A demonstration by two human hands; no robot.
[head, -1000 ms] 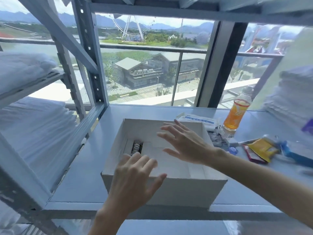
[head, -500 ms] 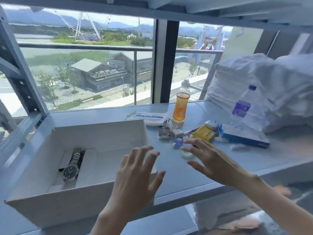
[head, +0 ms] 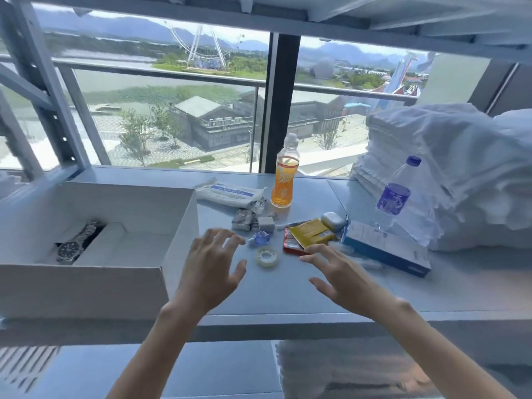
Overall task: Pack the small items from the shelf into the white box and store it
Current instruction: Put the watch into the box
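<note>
White cardboard box [head: 86,279], open-topped, sits at the left of the pale blue metal shelf [head: 288,298]; a steel-banded wristwatch with a dark dial [head: 75,243] already lies in a cut-out inside. The rest of the small things lie loose just right of the box: a clear roll of sticky tape [head: 267,256] nearest the front, a small blue translucent piece [head: 261,238] behind it, crinkled silver foil packets [head: 243,220], a small white cube-shaped plug [head: 266,224], and a yellow sachet [head: 311,233] lying on a red one [head: 290,245]. The left hand [head: 210,272] hovers just left of the tape and the right hand [head: 342,277] just right of it, below the sachets. Each grip is open, fingers spread, holding nothing. Judgement: the step is picking the next item, likely the tape. Pinch it by the rim, lift clear, and set it on the box floor away from the watch so the glass isn't knocked. The sachets overlap, so take them as a pair. Further back stand an orange drink bottle [head: 285,180] and a clear water bottle with a blue label [head: 394,194]; a careless sweep could tip either. A flat blue-edged carton [head: 385,249] and stacked white towels [head: 446,174] lie to the right.
</note>
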